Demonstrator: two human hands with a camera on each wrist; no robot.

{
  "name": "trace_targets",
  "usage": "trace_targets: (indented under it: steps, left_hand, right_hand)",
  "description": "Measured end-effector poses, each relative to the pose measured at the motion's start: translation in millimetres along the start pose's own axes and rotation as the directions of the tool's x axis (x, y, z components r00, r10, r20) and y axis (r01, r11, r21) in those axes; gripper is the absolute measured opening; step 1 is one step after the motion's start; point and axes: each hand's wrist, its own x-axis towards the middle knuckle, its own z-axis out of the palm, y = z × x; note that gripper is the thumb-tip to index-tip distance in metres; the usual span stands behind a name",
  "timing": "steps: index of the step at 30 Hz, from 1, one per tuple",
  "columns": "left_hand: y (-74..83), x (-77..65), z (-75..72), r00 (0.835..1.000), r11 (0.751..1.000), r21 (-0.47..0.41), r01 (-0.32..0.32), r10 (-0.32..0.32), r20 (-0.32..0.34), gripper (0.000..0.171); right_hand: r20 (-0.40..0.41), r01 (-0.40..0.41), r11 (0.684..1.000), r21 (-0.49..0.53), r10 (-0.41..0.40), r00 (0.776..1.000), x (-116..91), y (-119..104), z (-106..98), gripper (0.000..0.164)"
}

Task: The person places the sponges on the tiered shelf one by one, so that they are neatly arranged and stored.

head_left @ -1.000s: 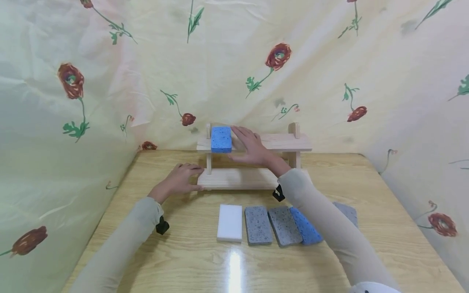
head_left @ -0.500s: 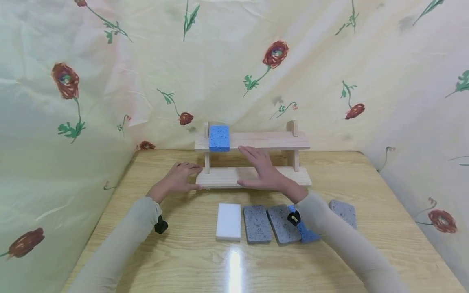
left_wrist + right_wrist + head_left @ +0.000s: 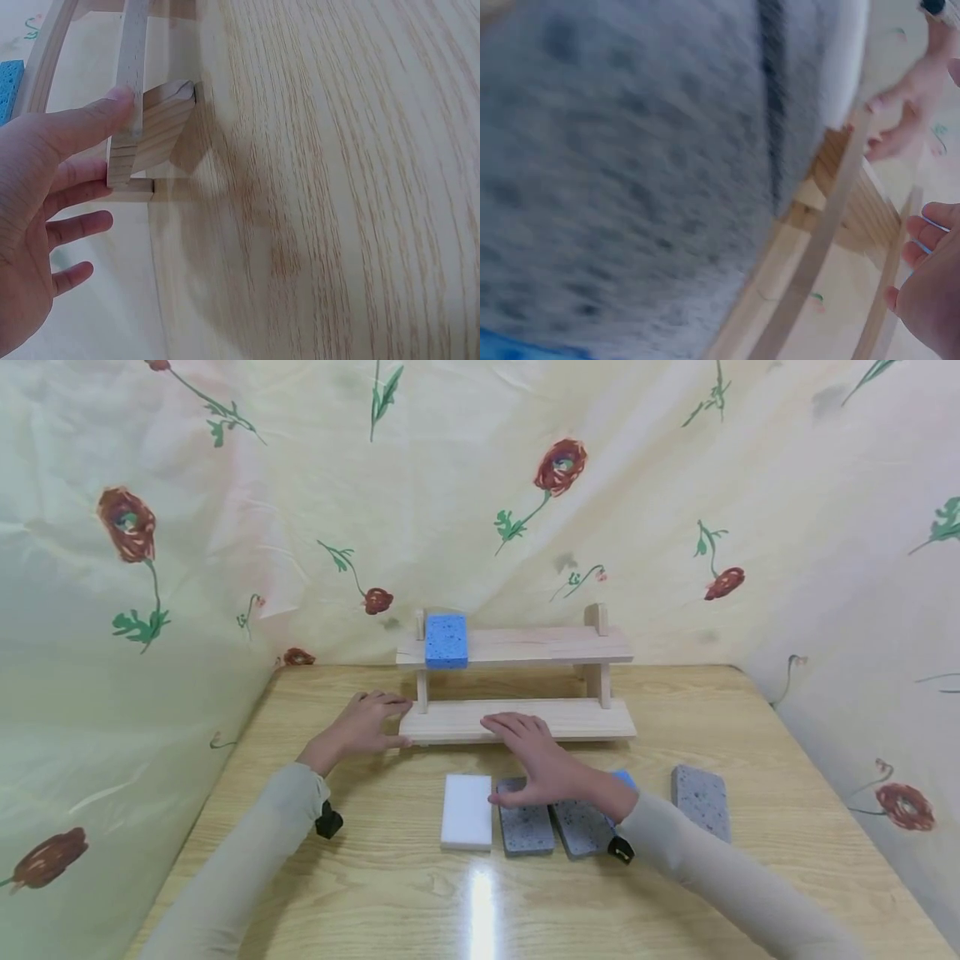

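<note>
White sponge [image 3: 466, 812], pointing toward twelve o'clock, is lying at the nearer, wide-spread right hand's [image 3: 536, 764] eight; left hand [image 3: 358, 725] is gripping shelf [image 3: 528, 646].

Right wrist view | foreground: grey speckled block [image 3: 630, 165], large, blurred; beyond a dark gap, second grey block [image 3: 804, 75], then white block [image 3: 847, 67] | lower left: blue block [image 3: 517, 349], partly shown | behind: wooden shelf [image 3: 816, 247], slanting; left grip [image 3: 911, 105] at its end | right edge: right grip [image 3: 934, 289], fingers lightly bent
</note>
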Motion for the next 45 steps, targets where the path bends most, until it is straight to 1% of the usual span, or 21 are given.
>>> trace_targets:
  steps: [6,13,15,19,22,33,40,45]
  left_hand:
    - [0.5,-1.0,-1.5,1.0,1.0,-0.005,0.008,-0.008,0.013,0.074]
    - [0.0,0.3,-1.7,1.0,1.0,-0.024,0.014,-0.014,0.017,0.075]
    - [-0.2,0.6,-1.2,1.0,1.0,-0.025,0.011,-0.011,0.016,0.075]
    - [-0.1,0.2,-1.5,1.0,1.0,-0.027,0.009,-0.009,0.014,0.075]
    - [0.0,0.0,-1.2,1.0,1.0,-0.03,0.011,-0.011,0.014,0.075]
    - [-1.9,1.1,1.0,1.0,0.999,-0.035,0.012,-0.012,0.008,0.074]
    - [-1.5,2.3,2.3,1.0,1.0,-0.022,0.018,-0.017,0.012,0.075]
    - [0.3,1.5,0.1,1.0,1.0,-0.019,0.014,-0.013,0.009,0.074]
  right_hand:
    - [0.071,-0.018,1.0,-0.022,0.02,0.997,-14.5,-6.3,13.3,0.107]
    - [0.147,-0.044,0.997,-0.07,0.054,0.988,-24.1,-10.0,27.9,0.11]
    - [0.148,-0.041,0.995,-0.093,0.054,0.988,-25.9,-10.6,32.3,0.111]
    - [0.121,-0.012,0.991,-0.132,0.028,0.992,-27.3,-12.9,38.3,0.114]
    - [0.11,-0.005,0.987,-0.161,0.023,0.994,-27.9,-14.4,41.2,0.116]
    - [0.108,0.003,0.968,-0.249,0.025,0.994,-27.9,-16.0,45.5,0.117]
    - [0.106,-0.003,0.968,-0.253,0.031,0.994,-29.1,-18.7,46.2,0.115]
    - [0.122,-0.009,0.965,-0.262,0.043,0.992,-29.3,-19.9,47.1,0.116]
